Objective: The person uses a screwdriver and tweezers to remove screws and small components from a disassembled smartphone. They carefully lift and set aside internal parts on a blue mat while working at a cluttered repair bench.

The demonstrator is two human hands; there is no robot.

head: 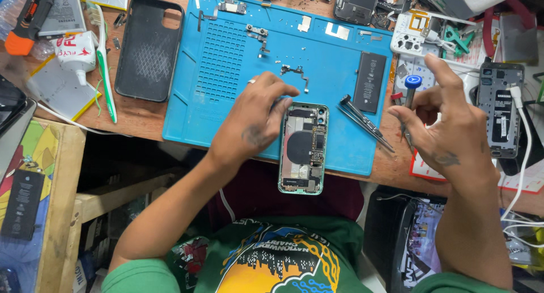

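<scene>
An opened green phone [303, 148], back removed and circuitry showing, lies at the front edge of a blue work mat [226, 61]. My left hand [255, 120] rests on the phone's left side and steadies it with the fingertips at its top corner. My right hand [447, 129], to the right of the mat, grips a small screwdriver [411, 89] with a blue cap, held upright between thumb and fingers. Black tweezers [365, 123] lie on the mat between the phone and my right hand.
A black battery [369, 82] and small loose parts and flex cables [294, 73] lie on the mat. A black phone case [148, 46] sits left of it, a glue tube [76, 52] farther left. Another opened phone [500, 109] with a white cable lies at right.
</scene>
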